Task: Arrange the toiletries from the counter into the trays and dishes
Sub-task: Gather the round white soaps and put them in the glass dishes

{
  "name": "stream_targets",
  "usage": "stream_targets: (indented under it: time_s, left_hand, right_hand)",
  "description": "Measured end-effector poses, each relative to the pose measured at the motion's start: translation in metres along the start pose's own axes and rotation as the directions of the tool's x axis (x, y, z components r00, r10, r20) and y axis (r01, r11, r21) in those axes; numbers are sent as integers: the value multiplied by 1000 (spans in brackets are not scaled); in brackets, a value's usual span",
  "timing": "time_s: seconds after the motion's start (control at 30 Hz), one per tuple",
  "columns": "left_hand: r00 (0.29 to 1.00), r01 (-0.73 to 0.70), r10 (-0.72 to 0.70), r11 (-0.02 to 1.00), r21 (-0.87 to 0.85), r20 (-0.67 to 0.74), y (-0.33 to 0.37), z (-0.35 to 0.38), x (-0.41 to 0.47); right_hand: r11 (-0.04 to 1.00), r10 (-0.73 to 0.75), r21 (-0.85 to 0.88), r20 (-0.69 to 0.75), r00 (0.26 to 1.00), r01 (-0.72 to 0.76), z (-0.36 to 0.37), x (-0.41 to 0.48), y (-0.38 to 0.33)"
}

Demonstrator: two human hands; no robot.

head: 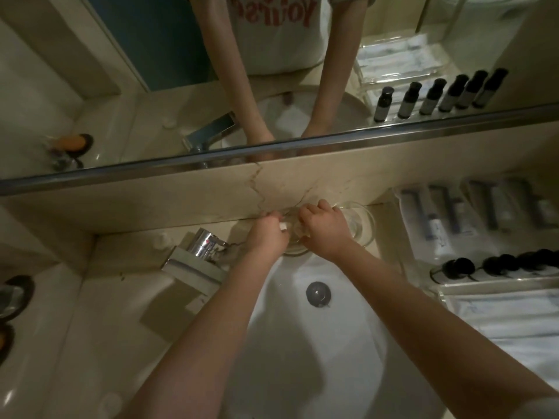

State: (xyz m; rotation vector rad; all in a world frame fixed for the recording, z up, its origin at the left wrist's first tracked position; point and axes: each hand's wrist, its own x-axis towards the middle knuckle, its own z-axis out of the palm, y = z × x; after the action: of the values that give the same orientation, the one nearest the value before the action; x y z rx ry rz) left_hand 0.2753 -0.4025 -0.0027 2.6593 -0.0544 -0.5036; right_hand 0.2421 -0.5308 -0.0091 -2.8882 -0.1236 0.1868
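Narrow counter [388, 228] strip behind sink [302, 352]: left hand [266, 235], right hand [325, 231] at glass dish [298, 251].

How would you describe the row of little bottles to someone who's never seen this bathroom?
Start at the white sink basin and look right along the counter. A row of small bottles stands there, the only black-capped things among flat clear-wrapped packets.

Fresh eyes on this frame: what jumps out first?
Both hands, left hand and right hand, meet over clear glass dishes at the back of the white basin, against the wall; what they grip is unclear. A row of dark-capped bottles lines the counter on the right, and the mirror above repeats it all.
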Motion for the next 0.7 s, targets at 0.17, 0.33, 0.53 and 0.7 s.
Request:
stream_targets:
  time_s: [0.17,0.33,0.53,0.7]
  left_hand:
    - [994,-91,81,985,148,77,-1,-3,0]
    - [992,-99,85,984,149,93,-3,-6,1]
    - [989,-143,147,973,182,-8,-2,-22,-13]
    - [938,-271,285,958,94,-196,-17,-57,-60]
  right_hand:
    - [999,-11,47,-45,999,13,1,-3,6]
    - [998,3,64,-56,998,0,1,-8,8]
    - [989,65,134,-85,994,-53,-11,-19,3]
    - [974,33,227,-252,967,26,-32,-47,-20]
